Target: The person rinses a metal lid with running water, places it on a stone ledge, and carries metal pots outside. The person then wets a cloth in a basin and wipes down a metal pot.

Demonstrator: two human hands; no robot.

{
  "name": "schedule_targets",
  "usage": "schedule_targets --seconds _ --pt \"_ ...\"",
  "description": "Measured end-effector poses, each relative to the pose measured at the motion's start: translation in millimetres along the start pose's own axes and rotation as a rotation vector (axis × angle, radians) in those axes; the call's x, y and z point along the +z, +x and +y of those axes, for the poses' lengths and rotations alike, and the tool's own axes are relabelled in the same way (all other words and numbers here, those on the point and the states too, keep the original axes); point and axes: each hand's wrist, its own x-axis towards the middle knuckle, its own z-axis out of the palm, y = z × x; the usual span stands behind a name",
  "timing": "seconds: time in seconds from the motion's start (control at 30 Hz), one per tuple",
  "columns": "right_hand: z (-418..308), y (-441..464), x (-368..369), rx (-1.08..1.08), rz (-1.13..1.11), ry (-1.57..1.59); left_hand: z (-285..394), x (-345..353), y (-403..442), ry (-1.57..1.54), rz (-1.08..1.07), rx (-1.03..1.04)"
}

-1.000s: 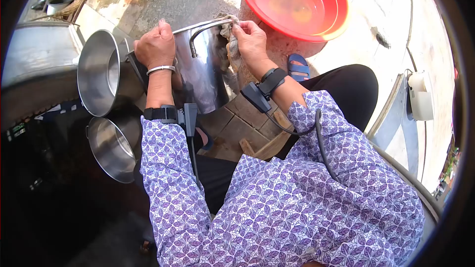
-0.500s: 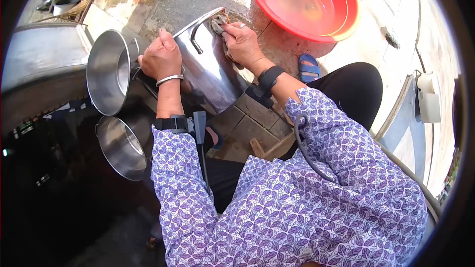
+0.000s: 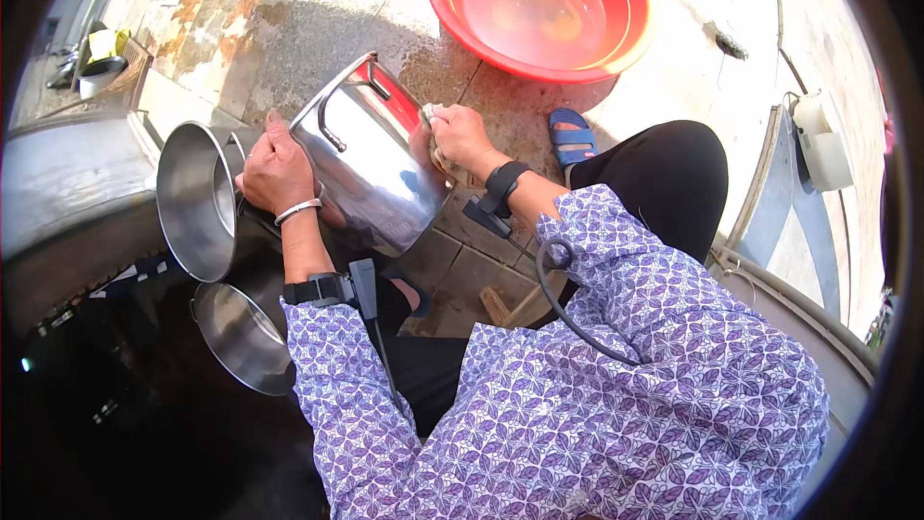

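A shiny steel pot [image 3: 371,169] is tilted in front of me, its outer wall turned up and its looped side handles showing. My left hand [image 3: 277,171] is closed on the pot at its left rim, thumb upward; most of its fingers are hidden. On the opposite side, my right hand [image 3: 462,140] presses a crumpled, dirty-looking cloth [image 3: 442,162] against the outer wall. Only the cloth's edges show around the fingers. Left of my left hand stands a steel pot with a wide mouth [image 3: 195,202], and below it another steel pot [image 3: 241,339].
A red basin [image 3: 539,14] of cloudy water sits on the paving beyond the pot. A blue sandal [image 3: 574,138] is on a foot at right. A metal-sided structure [image 3: 77,178] stands at left. A pale container [image 3: 823,149] is at far right.
My right hand and the cloth have slid from near the pot's rim down along its side toward the base. The view has shifted, and my left hand keeps its hold.
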Motion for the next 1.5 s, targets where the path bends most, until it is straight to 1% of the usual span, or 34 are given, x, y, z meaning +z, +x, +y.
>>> schedule_targets --seconds 0.03,0.07,0.1,0.13,0.17,0.2,0.27,0.3,0.33,0.37,0.43,0.47,0.53,0.57,0.6,0.63,0.7,0.73,0.77,0.83,0.87,0.93,0.97,1.03,1.1,1.13,1.2,1.23,1.27,1.3,1.37,1.43,1.47,1.5 --pt "-19.8 -1.9 -6.6 0.01 0.002 0.003 2.1 -4.7 -1.1 -0.002 -0.079 0.085" --pt "-41.5 -0.6 -11.2 -0.066 0.047 0.121 6.3 -6.4 -2.9 -0.008 -0.159 0.167" --pt "-61.7 1.4 -14.9 -0.144 0.091 0.236 13.7 -5.9 -7.7 -0.01 -0.167 0.17" --pt "-66.1 4.7 -12.5 -0.194 0.108 0.106 24.5 -5.3 -13.9 0.015 -0.03 0.362" --pt "-69.9 1.4 -11.8 -0.167 0.119 0.091 34.0 -3.8 -17.0 0.037 0.112 0.555" --pt "-70.8 -4.4 -7.3 -0.18 0.171 0.178 39.7 -1.3 -16.8 0.03 0.116 0.56" --pt "-64.6 -2.4 -2.1 -0.2 0.21 0.27 43.0 2.6 -17.4 0.171 0.0 0.421" --pt "-56.2 3.0 -0.3 -0.144 0.201 0.273 38.6 1.9 -19.8 0.254 -0.066 0.347" --pt "-57.3 7.6 -5.1 -0.087 0.192 0.278 38.0 4.8 -18.1 0.253 -0.027 0.347" --pt "-55.0 14.7 -17.6 0.286 -0.146 0.402 36.0 2.8 -20.8 0.268 -0.028 0.347" --pt "-54.9 22.6 -13.3 0.344 -0.089 0.693 42.9 -4.4 -23.4 0.223 -0.042 0.359" --pt "-55.7 30.4 -13.2 0.331 -0.091 0.702 38.1 -2.2 -25.3 0.144 -0.022 0.36" --pt "-70.9 38.1 -24.2 0.068 0.002 0.651 33.6 -14.5 -22.5 0.088 -0.053 0.329" --pt "-78.7 41.7 -35.4 0.012 0.05 0.584 31.0 -18.2 -22.9 0.025 -0.102 0.296" --pt "-84.7 47.1 -44.8 0.013 0.078 0.531 27.9 -19.7 -23.1 -0.096 -0.065 0.267" --pt "-85.6 57.2 -51.6 0.004 0.104 0.474 26.9 -18.0 -25.5 -0.099 -0.064 0.265" --pt "-80.4 76.0 -64.3 0.02 0.15 0.348 20.9 -7.4 -31.1 -0.538 -0.12 -0.033" --pt "-90.0 74.8 -74.6 -0.006 0.08 0.264 16.0 1.9 -37.6 -0.528 -0.1 -0.016" --pt "-100.2 65.6 -72.0 -0.015 0.085 0.259 14.0 14.7 -45.6 -0.631 -0.008 0.002" --pt "-117.2 42.4 -60.0 -0.539 0.103 -0.004 9.7 26.3 -53.1 -0.77 -0.026 -0.232" --pt "-119.6 35.0 -59.7 -0.537 0.093 -0.016 7.3 29.7 -54.4 -0.775 -0.03 -0.247" --pt "-123.0 24.6 -55.2 -0.7 0.072 -0.174 5.2 24.8 -52.5 -0.744 -0.049 -0.263" --pt "-117.6 31.6 -52.4 -0.672 0.146 -0.131 3.3 26.2 -51.4 -0.737 -0.043 -0.281" --pt "-102.7 66.8 -55.7 -0.441 0.1 -0.076 0.8 27.3 -48.8 -0.754 -0.052 -0.287" --pt "-86.4 106.9 -63.6 0.139 -0.106 0.238 -3.3 29.4 -49.6 -0.753 -0.049 -0.324" --pt "-85.9 110.9 -63.0 0.124 -0.102 0.23 -4.7 31.3 -49.7 -0.728 -0.028 -0.29" --pt "-88.6 106.8 -57.7 -0.504 0.0 -0.311 -12.4 40.0 -49.5 -0.685 -0.005 -0.251" --pt "-116.6 83.3 -57.7 -0.591 -0.014 -0.552 -15.3 40.1 -49.0 -0.69 0.002 -0.268" --pt "-125.9 66.8 -45.6 -0.732 0.047 -0.356 -17.9 37.5 -49.1 -0.715 0.036 -0.27" --pt "-135.7 50.4 -41.1 -0.75 -0.034 -0.362 -19.7 33.3 -49.6 -0.737 0.067 -0.27" --pt "-136.0 43.1 -39.5 -0.899 -0.043 -0.311 -23.3 29.7 -50.7 -0.784 0.055 -0.349" --pt "-128.6 67.5 -42.9 -0.733 0.001 -0.283 -29.6 27.8 -50.2 -0.863 0.068 -0.339" --pt "-125.4 85.2 -47.6 -0.334 -0.075 -0.238 -28.9 20.2 -51.6 -0.753 0.036 -0.372" --pt "-127.4 99.3 -53.0 0.018 -0.194 -0.021 -32.2 18.2 -55.3 -0.747 0.037 -0.369"
